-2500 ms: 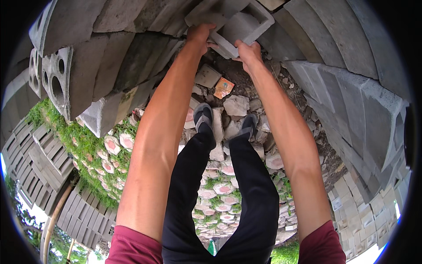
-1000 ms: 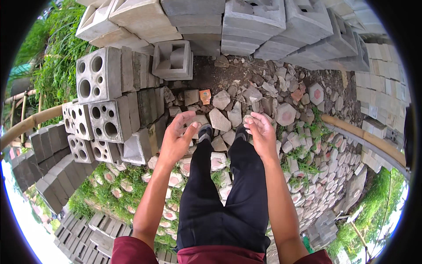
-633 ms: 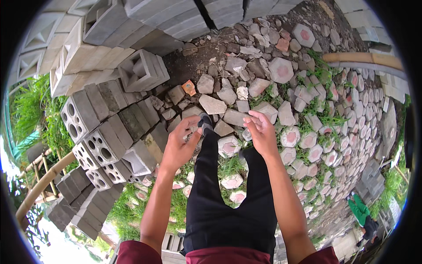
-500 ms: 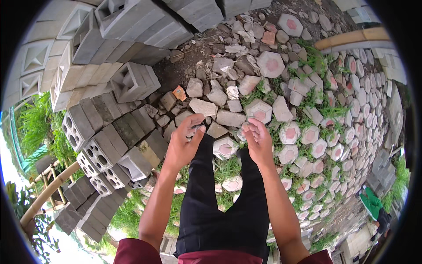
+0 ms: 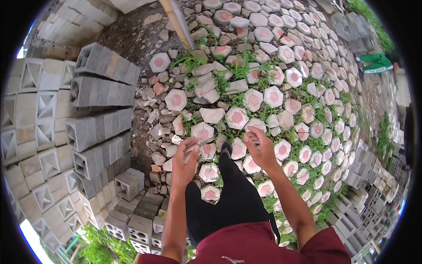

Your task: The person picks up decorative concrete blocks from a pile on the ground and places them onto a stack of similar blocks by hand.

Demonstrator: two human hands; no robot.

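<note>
Both of my hands hang in the air in front of me, with a gap between them. My left hand (image 5: 184, 159) has its fingers loosely curved and apart, and it holds nothing. Likewise empty, my right hand (image 5: 261, 148) has bent, spread fingers. Beneath them lies ground paved with hexagonal paving blocks (image 5: 237, 118), pale with reddish centres, with grass (image 5: 237, 66) growing between them. My dark shoe (image 5: 226, 149) shows between the hands, at the end of a black trouser leg.
Rows of grey hollow concrete blocks (image 5: 103, 97) and a wall of pale patterned ventilation blocks (image 5: 48, 162) stand at the left. Broken stones (image 5: 158, 132) lie beside them. A bamboo pole (image 5: 178, 24) rises at the far side. More blocks (image 5: 365, 167) and a green cloth item (image 5: 376, 63) are at right.
My view has turned to the right, so the block stacks sit further left and more paving shows ahead. A foot has come forward. Both hands stay raised and empty.
</note>
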